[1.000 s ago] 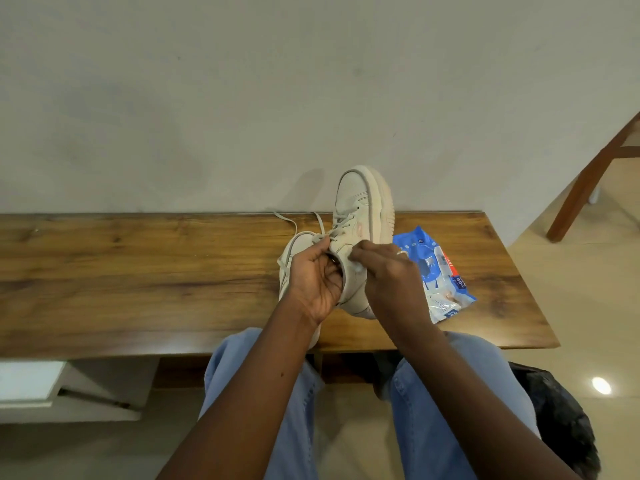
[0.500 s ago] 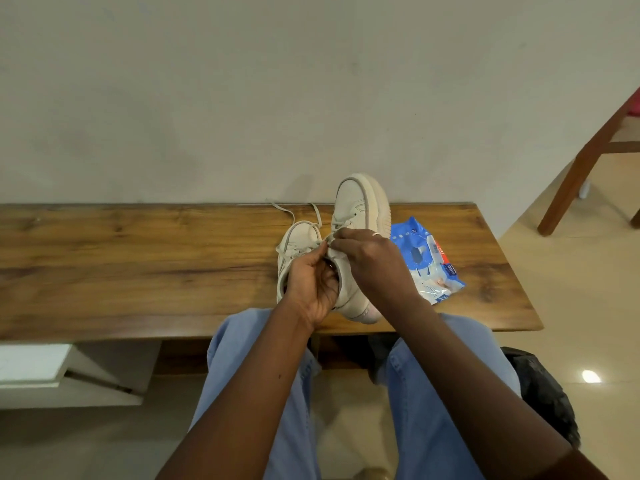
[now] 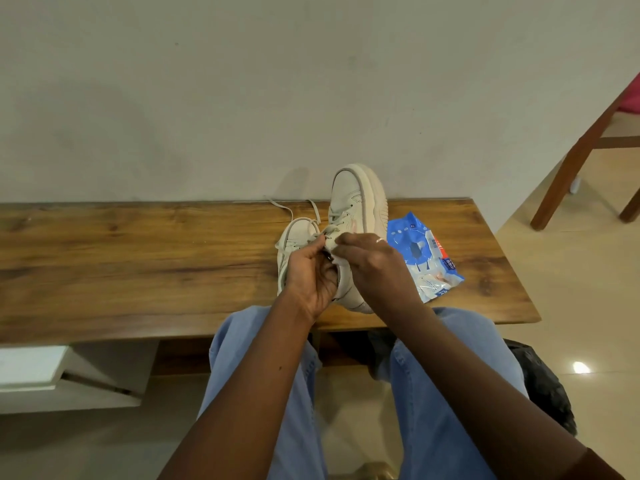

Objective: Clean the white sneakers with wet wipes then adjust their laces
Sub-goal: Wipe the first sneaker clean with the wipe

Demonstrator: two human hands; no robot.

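Note:
Two white sneakers stand on the wooden table (image 3: 138,258). The right sneaker (image 3: 356,199) is tipped on its heel, toe up against the wall. My left hand (image 3: 313,271) grips its collar at the opening. My right hand (image 3: 370,261) pinches its lace near the top eyelets. The left sneaker (image 3: 294,237) lies flat just left of it, partly hidden by my left hand, with loose laces (image 3: 284,207) trailing toward the wall. A blue wet wipes pack (image 3: 422,254) lies flat right of my right hand.
The table runs along a plain wall (image 3: 242,98). A wooden chair leg (image 3: 568,168) stands on the tiled floor at the right. A dark bag (image 3: 543,386) sits on the floor by my right knee. My legs in blue jeans (image 3: 433,393) are under the table's edge.
My right hand has shifted up and left along the tilted sneaker's laces, meeting my left hand's fingertips. The sneaker stays tipped up; the view has drifted slightly.

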